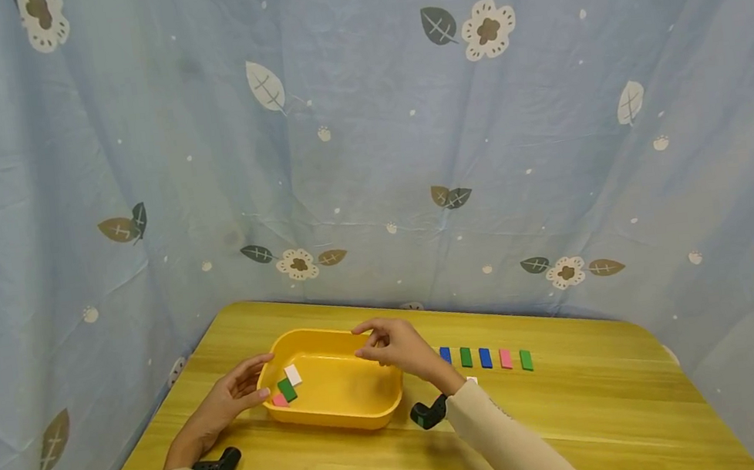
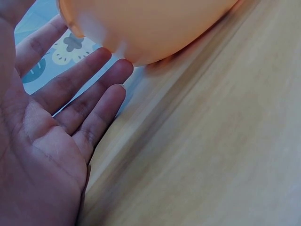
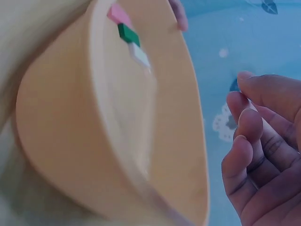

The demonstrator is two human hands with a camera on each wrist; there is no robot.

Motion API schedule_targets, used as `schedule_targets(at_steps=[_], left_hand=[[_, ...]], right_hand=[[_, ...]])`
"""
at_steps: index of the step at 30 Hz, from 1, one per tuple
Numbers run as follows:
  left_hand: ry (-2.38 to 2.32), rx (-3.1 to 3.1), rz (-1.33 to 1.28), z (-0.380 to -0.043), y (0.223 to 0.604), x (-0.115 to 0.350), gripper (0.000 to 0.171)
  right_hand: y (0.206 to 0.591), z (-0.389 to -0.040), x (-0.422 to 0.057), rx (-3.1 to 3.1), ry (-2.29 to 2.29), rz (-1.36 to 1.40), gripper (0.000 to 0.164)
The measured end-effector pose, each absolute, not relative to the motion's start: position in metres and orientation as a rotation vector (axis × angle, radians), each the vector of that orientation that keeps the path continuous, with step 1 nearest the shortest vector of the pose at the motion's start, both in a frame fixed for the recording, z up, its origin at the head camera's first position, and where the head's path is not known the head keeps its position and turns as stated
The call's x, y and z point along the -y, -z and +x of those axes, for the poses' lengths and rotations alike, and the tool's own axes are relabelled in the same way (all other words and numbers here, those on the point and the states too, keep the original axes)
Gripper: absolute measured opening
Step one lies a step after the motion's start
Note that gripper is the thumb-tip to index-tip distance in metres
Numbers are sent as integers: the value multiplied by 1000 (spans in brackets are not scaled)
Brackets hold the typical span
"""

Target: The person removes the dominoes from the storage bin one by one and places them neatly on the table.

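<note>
In the head view a yellow plastic basin (image 1: pixel 342 419) stands on the table, left of centre. Inside, at its left end, lie a white tile (image 1: pixel 293 375), a green tile (image 1: pixel 287 389) and a pink tile (image 1: pixel 280 401). My left hand (image 1: pixel 225 403) is at the basin's left end; its fairly straight fingers touch the outer wall and rim. Above the right part of the basin hangs my right hand (image 1: pixel 397 347), fingers loosely bent, with a gap between thumb and index finger. I see nothing held in it, and the right wrist view shows the same bent fingers (image 3: pixel 240 155).
Right of the basin runs a row of small tiles: blue (image 1: pixel 445 354), green (image 1: pixel 466 357), another blue, pink (image 1: pixel 506 359) and another green. A white tile (image 1: pixel 472 381) is partly hidden by my right wrist. A patterned curtain (image 1: pixel 367 151) surrounds the wooden table (image 1: pixel 600 411).
</note>
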State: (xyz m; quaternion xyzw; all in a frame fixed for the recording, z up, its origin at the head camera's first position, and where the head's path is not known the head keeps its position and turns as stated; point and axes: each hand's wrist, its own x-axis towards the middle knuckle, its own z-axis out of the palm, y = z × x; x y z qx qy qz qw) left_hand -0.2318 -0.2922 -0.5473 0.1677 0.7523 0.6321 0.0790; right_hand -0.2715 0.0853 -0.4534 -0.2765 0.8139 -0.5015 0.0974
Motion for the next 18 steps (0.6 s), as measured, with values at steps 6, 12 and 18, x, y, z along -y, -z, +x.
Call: schedule_targets(at_steps=[6, 12, 18], left_hand=[[-1894, -2253, 528, -232, 547, 293, 61], [-1893, -2253, 521, -231, 547, 293, 61], [-1881, -2250, 500, -232, 547, 292, 60]], right_hand=[[460, -269, -60, -2374, 1499, -818, 35], [467, -265, -38, -2346, 1510, -786, 34], [474, -263, -22, -2322, 1496, -769, 37]])
